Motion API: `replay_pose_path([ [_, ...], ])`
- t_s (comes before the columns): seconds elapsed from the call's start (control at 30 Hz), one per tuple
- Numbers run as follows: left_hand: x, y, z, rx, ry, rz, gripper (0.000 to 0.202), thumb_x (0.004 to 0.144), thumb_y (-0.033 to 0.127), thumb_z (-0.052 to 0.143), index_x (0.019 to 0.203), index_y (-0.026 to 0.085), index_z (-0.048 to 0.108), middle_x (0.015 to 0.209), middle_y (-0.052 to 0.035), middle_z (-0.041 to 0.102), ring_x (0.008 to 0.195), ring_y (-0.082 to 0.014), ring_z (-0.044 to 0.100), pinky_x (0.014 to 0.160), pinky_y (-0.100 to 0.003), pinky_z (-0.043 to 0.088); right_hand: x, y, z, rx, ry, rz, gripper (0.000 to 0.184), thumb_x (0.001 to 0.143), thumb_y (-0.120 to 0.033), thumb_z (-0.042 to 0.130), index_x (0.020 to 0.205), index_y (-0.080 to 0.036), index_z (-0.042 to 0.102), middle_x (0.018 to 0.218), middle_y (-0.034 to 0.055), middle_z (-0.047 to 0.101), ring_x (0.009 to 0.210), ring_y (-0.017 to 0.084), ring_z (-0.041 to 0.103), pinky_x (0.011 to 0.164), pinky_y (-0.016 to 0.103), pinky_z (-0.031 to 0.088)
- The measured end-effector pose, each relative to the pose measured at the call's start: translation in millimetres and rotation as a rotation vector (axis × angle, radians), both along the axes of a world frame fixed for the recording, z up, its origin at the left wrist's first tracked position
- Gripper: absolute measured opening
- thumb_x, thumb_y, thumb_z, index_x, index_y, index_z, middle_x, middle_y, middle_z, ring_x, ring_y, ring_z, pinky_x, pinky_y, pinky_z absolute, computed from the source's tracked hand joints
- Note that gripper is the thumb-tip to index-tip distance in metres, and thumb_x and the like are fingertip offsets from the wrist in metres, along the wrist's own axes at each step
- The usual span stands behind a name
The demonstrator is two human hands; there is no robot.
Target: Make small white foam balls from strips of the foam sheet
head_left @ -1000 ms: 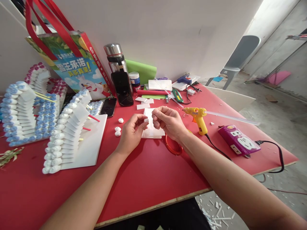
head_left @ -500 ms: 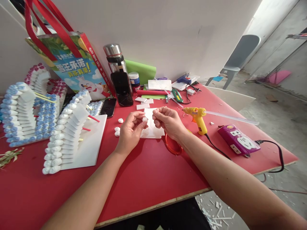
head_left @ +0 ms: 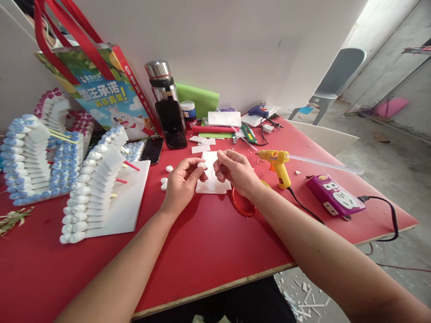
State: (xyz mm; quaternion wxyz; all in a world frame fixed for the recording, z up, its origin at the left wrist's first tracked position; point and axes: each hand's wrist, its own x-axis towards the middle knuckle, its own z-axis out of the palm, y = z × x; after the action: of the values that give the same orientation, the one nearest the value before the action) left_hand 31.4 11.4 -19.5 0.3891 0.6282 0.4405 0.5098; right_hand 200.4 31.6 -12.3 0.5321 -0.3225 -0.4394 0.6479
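My left hand (head_left: 182, 184) pinches a small white foam piece (head_left: 202, 165) between thumb and fingertips, just above a white foam sheet (head_left: 211, 179) lying on the red table (head_left: 202, 251). My right hand (head_left: 235, 172) is curled closed right beside it, fingers bent inward over the same sheet; what it holds, if anything, is hidden. Three similar small white pieces (head_left: 164, 181) lie on the table left of my left hand. A red ring (head_left: 243, 207) lies under my right wrist.
A yellow glue gun (head_left: 278, 163) and a purple power strip (head_left: 335, 197) sit to the right. White and blue tiered foam models (head_left: 97, 188) stand left. A printed bag (head_left: 101, 89), flask (head_left: 163, 83), phones (head_left: 171, 123) and craft scraps line the back wall.
Both hands have stayed almost in place over the foam sheet. My left fingertips lifted the white piece slightly up and toward the right hand.
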Motion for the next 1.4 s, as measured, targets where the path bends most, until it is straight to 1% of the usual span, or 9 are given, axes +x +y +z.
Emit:
replay_pose_path([
  [0.13,0.1,0.4,-0.4,0.001,0.004,-0.006,0.026,0.092,0.040,0.064,0.107,0.018,0.066,0.082,-0.0031,0.068,0.071,-0.0147,0.065,0.074,-0.030,0.054,-0.1,-0.3,0.1,-0.005,0.012,0.012,0.042,0.080,-0.053,0.074,0.074,-0.020,0.049,0.063,-0.0018,0.062,0.045,0.008,0.051,0.046,0.023,0.037],
  [0.3,0.1,-0.8,0.8,0.022,0.040,-0.007,0.025,0.093,0.039,0.062,0.106,0.018,0.066,0.080,-0.0024,0.067,0.071,-0.0146,0.066,0.073,-0.028,0.053,1.2,-0.4,0.1,-0.020,0.041,0.049,0.035,0.086,-0.045,0.069,0.073,-0.020,0.048,0.062,-0.0008,0.063,0.045,0.010,0.052,0.046,0.023,0.038],
  [0.37,0.5,-2.2,1.7,0.037,0.066,-0.005,0.024,0.093,0.038,0.062,0.106,0.018,0.066,0.078,-0.0018,0.067,0.071,-0.0147,0.066,0.072,-0.028,0.053,1.9,0.1,-0.4,-0.043,0.032,0.058,0.034,0.087,-0.044,0.067,0.072,-0.020,0.048,0.061,-0.0003,0.063,0.043,0.010,0.052,0.044,0.023,0.036],
  [0.5,1.9,-5.3,4.4,0.063,0.095,-0.007,0.023,0.093,0.036,0.063,0.106,0.018,0.067,0.075,-0.0015,0.069,0.069,-0.0148,0.068,0.070,-0.027,0.053,1.4,0.3,-1.0,-0.092,-0.030,0.048,0.040,0.081,-0.048,0.073,0.070,-0.020,0.047,0.056,-0.0016,0.061,0.037,0.008,0.047,0.039,0.022,0.032],
  [0.63,2.4,-6.8,5.9,0.071,0.100,0.000,0.021,0.093,0.036,0.063,0.103,0.018,0.068,0.073,-0.0013,0.069,0.067,-0.0150,0.068,0.068,-0.026,0.053,-0.2,0.1,-2.1,-0.090,-0.058,0.015,0.046,0.072,-0.054,0.080,0.070,-0.018,0.052,0.061,-0.0014,0.063,0.040,0.007,0.049,0.040,0.021,0.034],
  [0.93,0.9,-4.8,3.8,0.052,0.096,-0.010,0.023,0.093,0.039,0.062,0.102,0.018,0.067,0.071,-0.0015,0.068,0.065,-0.0154,0.067,0.065,-0.027,0.053,0.2,2.9,-6.9,-0.101,-0.045,0.017,0.042,0.065,-0.045,0.088,0.071,-0.016,0.058,0.062,-0.0008,0.064,0.042,0.006,0.049,0.040,0.020,0.036],
  [1.1,1.0,-4.5,1.8,0.055,0.097,-0.030,0.023,0.094,0.039,0.062,0.102,0.018,0.067,0.069,-0.0006,0.066,0.063,-0.0145,0.065,0.063,-0.026,0.053,0.0,1.7,-6.3,-0.094,-0.060,0.031,0.042,0.065,-0.044,0.087,0.073,-0.015,0.059,0.063,-0.0010,0.064,0.043,0.006,0.050,0.042,0.020,0.038],
  [1.3,1.6,-5.1,1.0,0.067,0.105,-0.038,0.022,0.093,0.038,0.062,0.103,0.019,0.068,0.074,-0.0014,0.068,0.064,-0.0143,0.065,0.063,-0.025,0.053,-0.3,0.6,-4.8,-0.113,-0.046,0.038,0.038,0.066,-0.040,0.085,0.076,-0.016,0.057,0.064,-0.0011,0.065,0.044,0.007,0.051,0.043,0.020,0.038],
  [1.4,1.5,-5.1,1.1,0.066,0.112,-0.034,0.023,0.094,0.039,0.061,0.103,0.019,0.068,0.074,-0.0013,0.068,0.064,-0.0144,0.065,0.063,-0.026,0.053,-0.2,0.2,-4.0,-0.124,-0.045,0.042,0.034,0.068,-0.037,0.083,0.078,-0.016,0.058,0.066,-0.0007,0.065,0.046,0.007,0.052,0.044,0.021,0.038],
])
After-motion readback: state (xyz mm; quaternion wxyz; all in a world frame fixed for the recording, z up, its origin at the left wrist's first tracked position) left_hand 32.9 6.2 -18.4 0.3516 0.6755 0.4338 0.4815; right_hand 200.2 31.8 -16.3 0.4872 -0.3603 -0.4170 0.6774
